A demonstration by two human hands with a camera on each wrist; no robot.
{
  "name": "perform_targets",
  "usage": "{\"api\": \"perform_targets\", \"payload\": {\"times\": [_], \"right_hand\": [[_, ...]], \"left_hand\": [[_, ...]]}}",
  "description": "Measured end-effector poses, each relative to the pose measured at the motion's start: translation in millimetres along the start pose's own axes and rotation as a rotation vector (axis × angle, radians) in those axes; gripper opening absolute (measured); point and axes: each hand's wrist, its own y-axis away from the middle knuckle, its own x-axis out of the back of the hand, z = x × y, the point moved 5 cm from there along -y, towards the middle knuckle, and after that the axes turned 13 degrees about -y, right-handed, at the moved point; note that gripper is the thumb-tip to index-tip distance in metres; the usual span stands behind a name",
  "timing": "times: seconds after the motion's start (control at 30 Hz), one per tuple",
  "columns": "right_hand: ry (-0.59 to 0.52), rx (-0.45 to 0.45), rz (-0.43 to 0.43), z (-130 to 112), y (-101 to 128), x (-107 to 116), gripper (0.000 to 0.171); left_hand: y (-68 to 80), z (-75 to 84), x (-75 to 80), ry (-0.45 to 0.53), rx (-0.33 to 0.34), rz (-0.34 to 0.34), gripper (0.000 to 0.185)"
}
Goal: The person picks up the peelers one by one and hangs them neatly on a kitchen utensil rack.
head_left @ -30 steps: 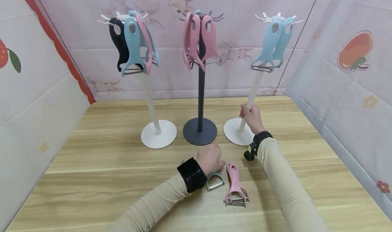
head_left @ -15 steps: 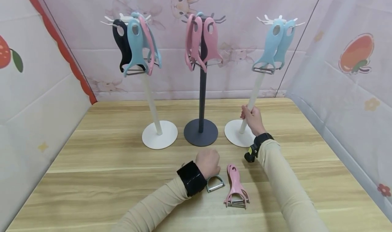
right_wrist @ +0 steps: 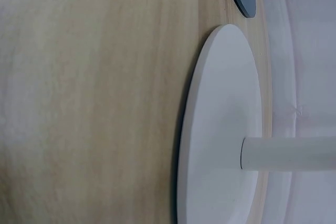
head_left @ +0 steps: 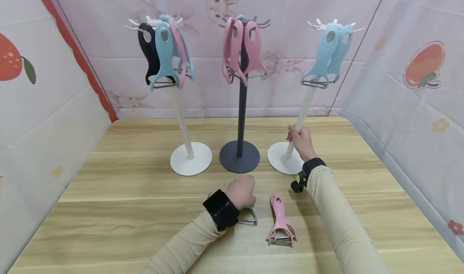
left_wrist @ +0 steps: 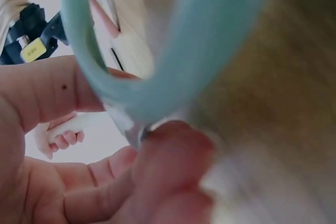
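My left hand (head_left: 241, 191) pinches a light blue Y-shaped peeler (left_wrist: 226, 24) between thumb and fingers, low over the table. In the head view the hand covers most of this peeler; its blade end pokes out below the knuckles. My right hand (head_left: 302, 142) grips the pole (head_left: 301, 115) of the right white stand, above its round base (right_wrist: 226, 108). Two light blue peelers (head_left: 326, 50) hang from that stand's hooks. Between my arms, pink peelers (head_left: 278, 215) lie stacked on the table, blades toward me.
A dark grey stand (head_left: 242, 117) in the middle bears pink peelers (head_left: 252, 48) and a mostly hidden light blue one. The left white stand (head_left: 182, 125) carries black, light blue and pink peelers. Printed cloth walls (head_left: 286, 93) enclose the wooden table (head_left: 119, 209).
My left hand has moved a little to the left, and the light blue peeler has shifted and turned with it. My right hand keeps its grip on the pole.
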Motion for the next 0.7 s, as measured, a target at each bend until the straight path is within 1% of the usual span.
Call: {"api": "perform_targets", "payload": {"times": [0.1,0.17,0.3,0.37,0.43,0.53,0.6,0.63,0.7], "right_hand": [[-0.001,0.0,-0.001,0.1,-0.2,0.5,0.023],[-0.003,0.0,-0.002,0.2,-0.5,0.6,0.022],[-0.007,0.0,-0.004,0.1,-0.3,0.3,0.02],[-0.008,0.003,-0.004,0.1,-0.2,0.6,0.02],[-0.012,0.01,-0.005,-0.3,-0.1,0.7,0.021],[-0.019,0.018,-0.007,0.5,-0.8,1.5,0.021],[-0.026,0.022,-0.009,6.4,-4.1,3.8,0.022],[-0.029,0.025,-0.008,9.8,-5.8,5.0,0.022],[-0.027,0.034,-0.004,17.1,-9.6,7.0,0.024]], "left_hand": [[-0.2,-1.9,4.7,0.069,-0.025,0.03,0.022],[-1.1,-3.2,9.7,0.125,-0.044,0.073,0.021],[-3.5,-5.0,21.1,0.272,-0.087,0.166,0.021],[-4.8,-4.5,26.4,0.328,-0.12,0.203,0.022],[-6.3,-2.4,31.7,0.363,-0.172,0.244,0.023],[-9.0,2.9,41.4,0.386,-0.276,0.33,0.023],[-10.6,7.0,50.8,0.396,-0.336,0.399,0.023],[-12.0,8.6,55.7,0.398,-0.364,0.435,0.022],[-15.6,10.8,66.2,0.424,-0.397,0.487,0.022]]}}
